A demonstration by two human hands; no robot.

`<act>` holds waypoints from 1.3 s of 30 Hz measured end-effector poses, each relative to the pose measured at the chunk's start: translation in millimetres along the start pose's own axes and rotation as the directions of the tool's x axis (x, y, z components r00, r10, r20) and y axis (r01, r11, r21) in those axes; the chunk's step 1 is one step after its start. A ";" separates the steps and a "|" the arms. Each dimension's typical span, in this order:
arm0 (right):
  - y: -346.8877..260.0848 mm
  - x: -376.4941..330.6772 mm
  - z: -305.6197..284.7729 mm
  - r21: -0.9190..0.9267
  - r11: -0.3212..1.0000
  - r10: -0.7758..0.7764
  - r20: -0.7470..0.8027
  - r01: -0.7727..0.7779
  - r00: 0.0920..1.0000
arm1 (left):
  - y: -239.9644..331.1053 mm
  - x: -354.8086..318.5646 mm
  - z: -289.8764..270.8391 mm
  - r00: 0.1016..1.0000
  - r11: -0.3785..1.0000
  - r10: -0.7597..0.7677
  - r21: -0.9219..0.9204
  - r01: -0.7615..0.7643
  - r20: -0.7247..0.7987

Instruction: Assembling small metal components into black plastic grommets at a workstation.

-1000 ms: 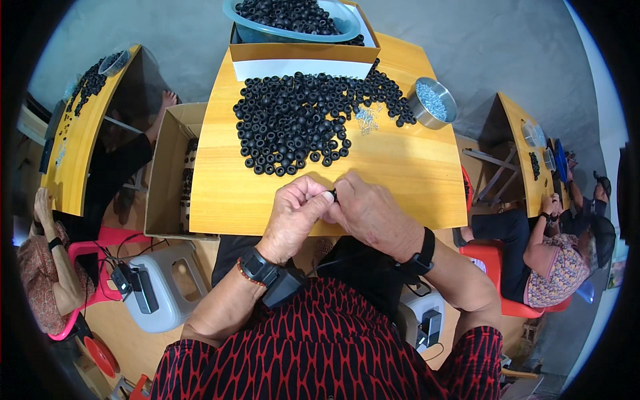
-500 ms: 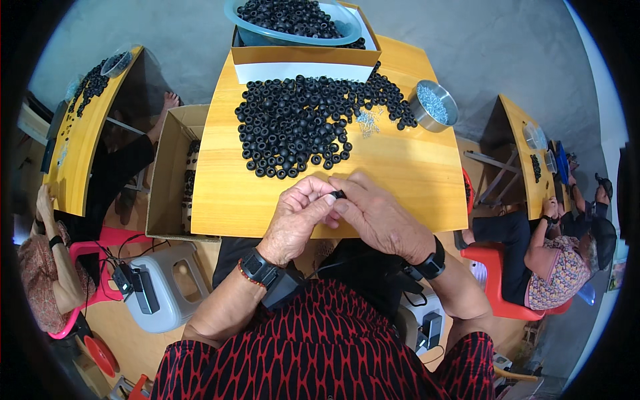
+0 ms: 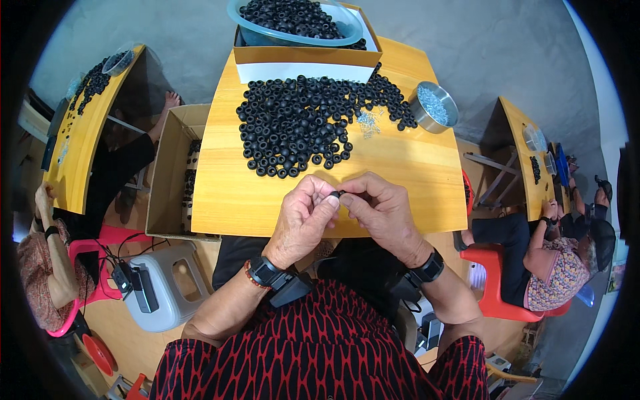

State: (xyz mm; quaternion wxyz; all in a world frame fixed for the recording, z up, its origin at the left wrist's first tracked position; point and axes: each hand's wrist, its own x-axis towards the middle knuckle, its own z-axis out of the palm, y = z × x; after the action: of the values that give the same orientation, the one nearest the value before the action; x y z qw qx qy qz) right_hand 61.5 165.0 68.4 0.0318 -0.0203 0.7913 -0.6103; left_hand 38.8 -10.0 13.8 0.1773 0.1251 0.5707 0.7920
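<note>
Over the near edge of the yellow wooden table [image 3: 400, 213], my two hands meet at one small black round part [image 3: 336, 194]. My left hand [image 3: 303, 217] pinches it between thumb and forefinger. From the other side my right hand [image 3: 381, 212] is closed in a pinch at the part; whether it also holds some tiny piece is hidden. Beyond my hands lies a pile of black round parts with holes [image 3: 287, 123]. Small clear pieces [image 3: 369, 124] are scattered at its right side. A metal bowl [image 3: 451, 119] of such clear pieces stands at the right edge.
At the back, a blue basin [image 3: 293, 39] of black parts rests on a shallow box [image 3: 307, 72]. A cardboard box [image 3: 167, 173] stands on the floor left of the table. People [image 3: 53, 260] sit at other tables on both sides. A grey stool [image 3: 163, 287] is at lower left.
My right hand has turned and drawn slightly right, its fingers now pinching at the part's right side. My left hand keeps its pinch almost in place.
</note>
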 end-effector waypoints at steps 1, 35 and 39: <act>-0.2 0.3 -1.4 -0.056 0.998 -0.029 0.013 0.030 0.999 | 1.0 -0.4 -0.5 1.000 1.000 -0.003 0.023 0.003 0.011; -10.5 2.1 -10.2 0.121 0.989 -0.094 0.076 0.084 0.993 | 3.3 1.7 -4.0 0.978 0.900 -0.151 -0.388 0.197 0.147; -8.1 3.9 -13.5 0.155 0.987 -0.062 0.092 0.047 0.994 | 1.6 2.0 -4.8 0.976 0.900 -0.160 -0.383 0.206 0.147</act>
State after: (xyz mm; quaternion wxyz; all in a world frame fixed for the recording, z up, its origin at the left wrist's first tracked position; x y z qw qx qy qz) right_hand 56.6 175.7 79.6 0.0548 -0.0688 0.7391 -0.6678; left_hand 34.9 -13.7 13.9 0.3042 0.0765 0.3969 0.8626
